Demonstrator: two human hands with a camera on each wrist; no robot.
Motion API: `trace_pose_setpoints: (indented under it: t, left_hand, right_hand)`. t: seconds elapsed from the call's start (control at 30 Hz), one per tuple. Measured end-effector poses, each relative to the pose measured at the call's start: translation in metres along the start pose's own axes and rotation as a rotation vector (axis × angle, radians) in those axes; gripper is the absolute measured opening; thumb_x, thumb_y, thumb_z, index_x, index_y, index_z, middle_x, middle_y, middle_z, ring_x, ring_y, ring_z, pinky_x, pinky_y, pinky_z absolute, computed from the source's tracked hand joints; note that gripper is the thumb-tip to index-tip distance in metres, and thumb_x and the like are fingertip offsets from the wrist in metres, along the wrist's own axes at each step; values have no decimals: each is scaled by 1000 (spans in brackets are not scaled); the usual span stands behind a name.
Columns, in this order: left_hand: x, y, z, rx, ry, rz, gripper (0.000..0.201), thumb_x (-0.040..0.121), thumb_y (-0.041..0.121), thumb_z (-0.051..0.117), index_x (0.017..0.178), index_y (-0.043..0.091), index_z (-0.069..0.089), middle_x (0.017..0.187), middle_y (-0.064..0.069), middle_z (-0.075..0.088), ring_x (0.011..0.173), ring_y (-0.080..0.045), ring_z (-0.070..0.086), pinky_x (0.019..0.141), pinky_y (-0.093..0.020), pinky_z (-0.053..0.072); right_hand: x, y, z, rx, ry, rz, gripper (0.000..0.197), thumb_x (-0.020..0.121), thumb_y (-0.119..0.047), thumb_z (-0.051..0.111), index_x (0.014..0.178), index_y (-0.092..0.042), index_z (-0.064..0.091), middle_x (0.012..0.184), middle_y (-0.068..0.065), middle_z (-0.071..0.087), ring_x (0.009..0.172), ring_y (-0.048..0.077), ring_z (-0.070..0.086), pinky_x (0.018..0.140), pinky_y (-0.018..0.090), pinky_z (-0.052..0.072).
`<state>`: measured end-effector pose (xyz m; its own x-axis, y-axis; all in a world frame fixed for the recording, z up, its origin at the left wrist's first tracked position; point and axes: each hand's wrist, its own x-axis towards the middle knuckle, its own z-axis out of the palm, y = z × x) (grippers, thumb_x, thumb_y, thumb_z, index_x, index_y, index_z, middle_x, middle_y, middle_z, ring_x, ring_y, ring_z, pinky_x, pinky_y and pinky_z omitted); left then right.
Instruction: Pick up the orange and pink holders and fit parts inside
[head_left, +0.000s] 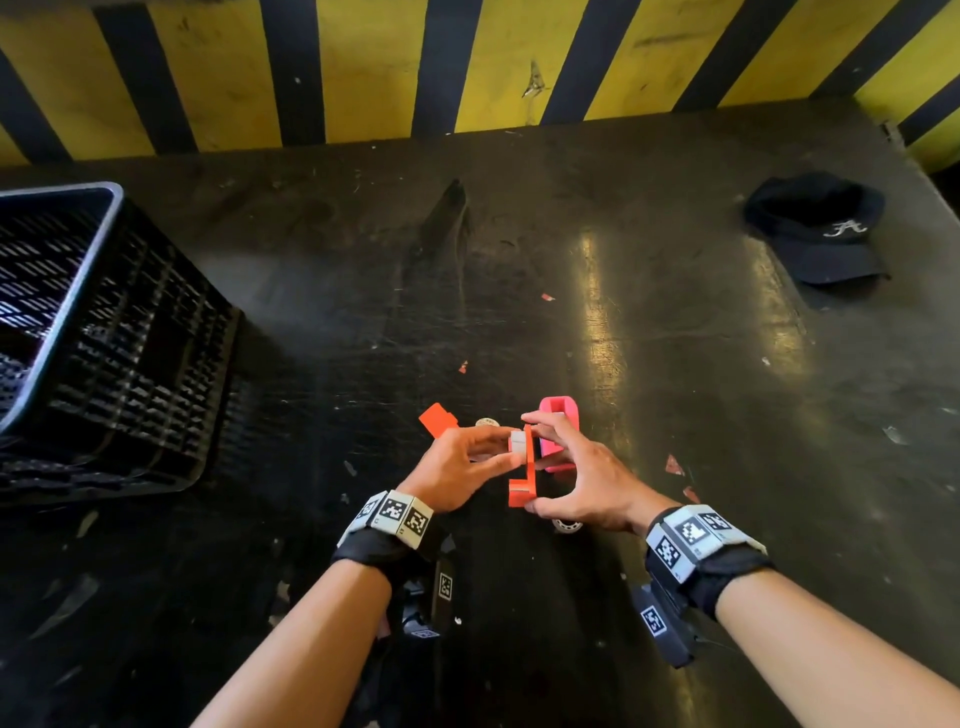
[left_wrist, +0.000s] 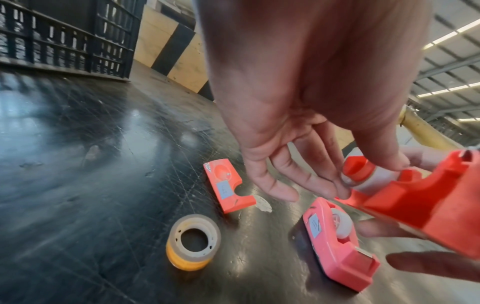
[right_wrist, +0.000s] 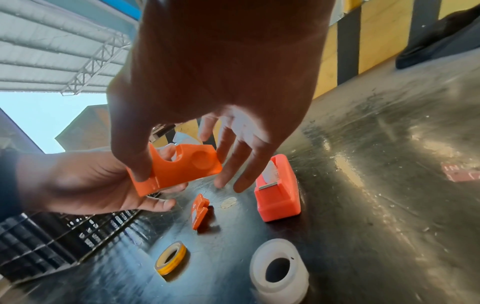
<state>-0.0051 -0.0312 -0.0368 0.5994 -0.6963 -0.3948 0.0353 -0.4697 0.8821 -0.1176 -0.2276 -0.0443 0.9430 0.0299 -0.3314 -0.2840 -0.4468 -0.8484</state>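
Note:
My right hand (head_left: 535, 462) grips an orange tape dispenser body (head_left: 525, 483) on edge above the table, thumb below and forefinger on top. My left hand (head_left: 506, 448) pinches a small white tape roll (head_left: 517, 441) against its side. In the left wrist view the roll (left_wrist: 369, 176) has an orange core and sits in the dispenser body (left_wrist: 428, 205) between my thumb and fingers. A pink dispenser (head_left: 561, 441) holding tape stands just behind my hands. A loose orange side cover (head_left: 438, 420) lies to the left.
A yellowish tape roll (left_wrist: 193, 244) and a white roll (right_wrist: 279, 269) lie on the dark scratched table (head_left: 675, 364) under my hands. A black mesh crate (head_left: 104, 338) stands at the left and a black cap (head_left: 821, 234) at far right. A yellow-and-black striped wall (head_left: 467, 67) runs behind.

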Motion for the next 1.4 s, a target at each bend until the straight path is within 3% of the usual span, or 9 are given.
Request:
trace_pose_setpoints:
  t: [0.1,0.17,0.27,0.37,0.5,0.8,1.03,1.2,1.4]
  left_hand:
    - [4,-3,-3,40,0,-48,59,88,33,76,142,29,52,119,1,76,112,-7,71,99,-34,57]
    - [10,-3,-10,26,-12,-78,70,85,33,80,146,27,46,120,-1,76,109,-8,72,101,-35,56]
    - [22,-7,-33,204,138,-83,73,79,36,85,143,26,50,125,1,72,106,-11,71,98,-34,57]
    - [35,-21,-54,541,274,-199,82,75,36,87,146,27,47,141,-6,56,129,-26,56,107,-42,49]
    - [47,-36,-53,758,135,-389,117,64,58,88,157,27,25,163,-10,28,148,-38,33,113,-60,40]
    - [45,-47,-44,497,290,-254,103,73,45,85,155,20,29,146,-6,56,139,-28,49,114,-45,42]
    - [39,-36,-14,779,59,-291,121,61,63,86,158,25,22,162,-7,32,146,-33,37,112,-57,43]
    - [36,-36,13,873,164,-304,118,67,54,87,157,18,20,160,-13,31,145,-34,38,113,-52,43]
    - [36,-31,6,502,191,-165,103,72,43,88,155,17,32,152,-5,50,141,-26,47,116,-41,41]
  right_hand:
    - [2,-1,-3,-22,-19,-9,85,73,-31,91,139,-47,39,144,-7,51,115,8,65,85,13,48]
    - [7,-3,-7,-15,-14,0,84,71,-30,92,137,-45,43,143,-4,52,112,8,66,90,25,57]
    - [18,-5,-15,-28,21,21,83,70,-29,92,138,-42,45,141,-4,54,110,7,67,92,29,58]
    - [31,-8,-22,-24,21,42,84,72,-27,92,139,-39,44,140,-4,53,107,7,69,85,20,52]
    - [46,-6,-23,19,-12,73,83,73,-22,91,139,-36,44,141,2,51,112,15,69,87,26,56]
    - [49,-3,-24,92,13,102,78,76,-16,87,139,-34,46,134,-7,54,109,15,71,95,38,58]
    - [36,-5,-28,99,51,120,79,68,-29,87,135,-40,47,133,-9,57,107,19,70,98,49,58]
    - [27,-6,-26,52,34,130,82,62,-43,85,132,-49,44,135,-4,57,107,21,71,99,52,57]
    - [19,-8,-29,52,36,137,78,68,-33,85,135,-46,45,137,-4,58,113,16,67,102,46,55]
